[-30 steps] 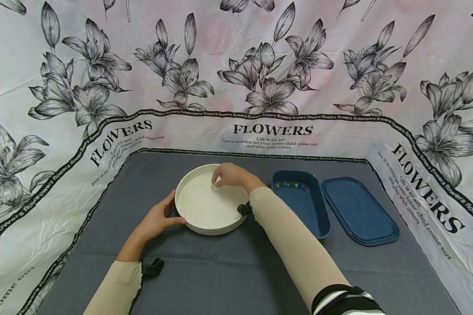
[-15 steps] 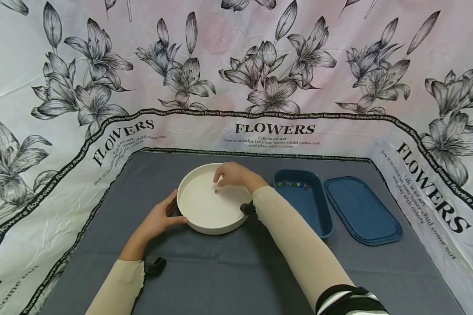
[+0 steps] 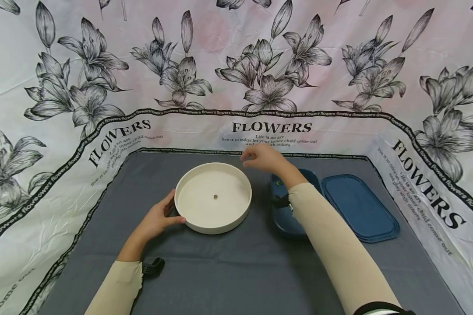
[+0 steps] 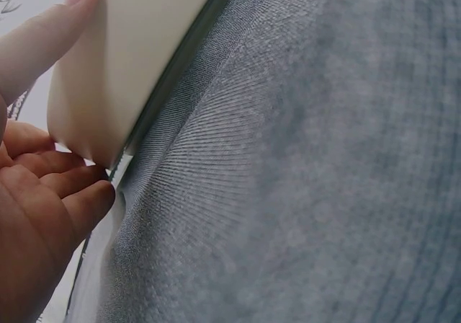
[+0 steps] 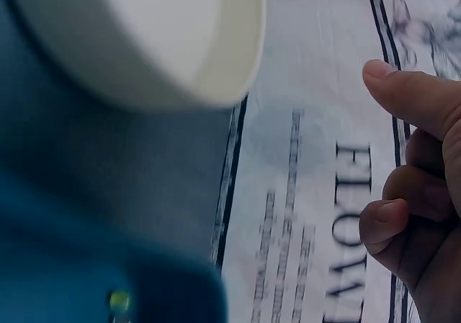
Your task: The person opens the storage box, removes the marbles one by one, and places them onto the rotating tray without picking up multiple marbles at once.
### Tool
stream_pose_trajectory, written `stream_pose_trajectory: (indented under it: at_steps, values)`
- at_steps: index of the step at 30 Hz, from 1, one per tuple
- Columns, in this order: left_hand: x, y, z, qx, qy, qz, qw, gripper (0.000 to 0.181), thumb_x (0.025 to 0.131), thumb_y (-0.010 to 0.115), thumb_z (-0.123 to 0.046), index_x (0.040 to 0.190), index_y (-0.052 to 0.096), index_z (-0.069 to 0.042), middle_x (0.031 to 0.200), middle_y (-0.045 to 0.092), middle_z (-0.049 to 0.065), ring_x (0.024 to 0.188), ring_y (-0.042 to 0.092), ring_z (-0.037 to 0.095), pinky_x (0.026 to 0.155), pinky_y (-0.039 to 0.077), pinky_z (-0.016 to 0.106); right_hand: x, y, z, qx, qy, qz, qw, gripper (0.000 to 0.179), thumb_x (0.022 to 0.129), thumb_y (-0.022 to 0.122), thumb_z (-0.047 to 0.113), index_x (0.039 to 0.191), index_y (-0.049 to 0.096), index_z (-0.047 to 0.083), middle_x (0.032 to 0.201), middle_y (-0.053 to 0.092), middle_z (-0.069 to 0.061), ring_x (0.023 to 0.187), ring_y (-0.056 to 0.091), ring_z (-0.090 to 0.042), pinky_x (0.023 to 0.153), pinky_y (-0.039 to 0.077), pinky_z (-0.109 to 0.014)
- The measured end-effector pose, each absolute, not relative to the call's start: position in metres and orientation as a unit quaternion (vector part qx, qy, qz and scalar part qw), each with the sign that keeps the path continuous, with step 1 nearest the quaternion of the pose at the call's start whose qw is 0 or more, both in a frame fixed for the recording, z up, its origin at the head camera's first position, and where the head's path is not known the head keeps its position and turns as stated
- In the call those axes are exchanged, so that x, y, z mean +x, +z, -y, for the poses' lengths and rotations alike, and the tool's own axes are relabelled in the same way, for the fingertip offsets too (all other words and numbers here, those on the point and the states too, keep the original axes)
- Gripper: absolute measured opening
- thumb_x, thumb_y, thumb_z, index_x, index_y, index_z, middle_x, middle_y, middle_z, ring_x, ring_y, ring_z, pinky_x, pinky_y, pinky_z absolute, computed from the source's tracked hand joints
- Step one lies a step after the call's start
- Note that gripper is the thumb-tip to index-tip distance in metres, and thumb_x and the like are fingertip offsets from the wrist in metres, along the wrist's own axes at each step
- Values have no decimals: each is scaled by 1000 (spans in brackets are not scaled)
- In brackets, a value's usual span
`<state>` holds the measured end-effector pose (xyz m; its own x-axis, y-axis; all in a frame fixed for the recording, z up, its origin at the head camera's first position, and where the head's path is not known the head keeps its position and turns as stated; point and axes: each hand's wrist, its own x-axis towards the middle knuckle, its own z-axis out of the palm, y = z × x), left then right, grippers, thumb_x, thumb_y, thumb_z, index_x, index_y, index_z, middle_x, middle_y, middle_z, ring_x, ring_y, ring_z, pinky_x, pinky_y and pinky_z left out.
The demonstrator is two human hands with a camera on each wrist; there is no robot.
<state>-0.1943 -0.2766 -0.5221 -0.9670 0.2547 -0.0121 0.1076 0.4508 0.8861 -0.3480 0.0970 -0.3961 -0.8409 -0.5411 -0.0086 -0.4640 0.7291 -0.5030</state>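
Note:
A round cream tray (image 3: 220, 214) with a low wall stands on the grey cloth. My left hand (image 3: 155, 223) holds it at its left side, thumb (image 4: 54, 38) on the wall at the near side and fingers at the lower edge. Near the tray's middle lies one small brownish ball (image 3: 215, 197), like a marble. My right hand (image 3: 266, 158) is raised beyond the tray's right rim, between tray and blue box (image 3: 285, 221). In the right wrist view its fingers (image 5: 392, 218) are loosely bent, thumb extended, nothing held. A green marble (image 5: 119, 299) shows in the box; my right arm hides other parts.
A blue lid (image 3: 360, 208) lies flat to the right of the box. Grey cloth (image 3: 220, 271) covers the table, and a white flower-printed cloth (image 3: 205, 131) hangs behind and at the sides.
My right hand has moved from over the tray to the right and back, toward the box. The small ball, hidden at first, now lies in plain view. The left hand stays at the tray.

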Motion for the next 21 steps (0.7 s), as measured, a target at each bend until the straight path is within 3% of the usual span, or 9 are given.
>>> stream_pose_trajectory:
  at_steps: [8,12,15,21]
  values:
    - [-193,-522,278,108,507,-852,71,120,82,87,-36,165,7,-4,171,12,16,155,22,39,122,30,53,-343,-403,-148,-226,-276,-933,48,23,97,73,30,118,76,20,125,68,-6,107,62,-27,90,54,-48]
    - [-193,-522,278,109,511,-850,68,119,82,88,-34,165,7,-5,171,12,16,155,22,39,122,29,51,-343,-412,-165,-216,-290,-932,41,24,97,73,28,118,76,17,105,71,-11,81,58,-24,74,52,-41]
    - [-193,-522,278,110,515,-848,66,119,82,88,-32,165,8,-4,171,12,17,155,22,39,122,28,51,-344,-420,-176,-211,-292,-932,41,24,97,73,25,118,76,13,86,64,-13,66,47,-23,63,44,-38]
    - [-192,-522,277,114,523,-841,73,117,83,88,-29,165,8,-3,171,12,16,155,21,37,122,27,50,-343,-434,-195,-168,-264,-947,64,24,96,74,24,117,77,12,88,62,-8,73,51,-23,65,43,-38]
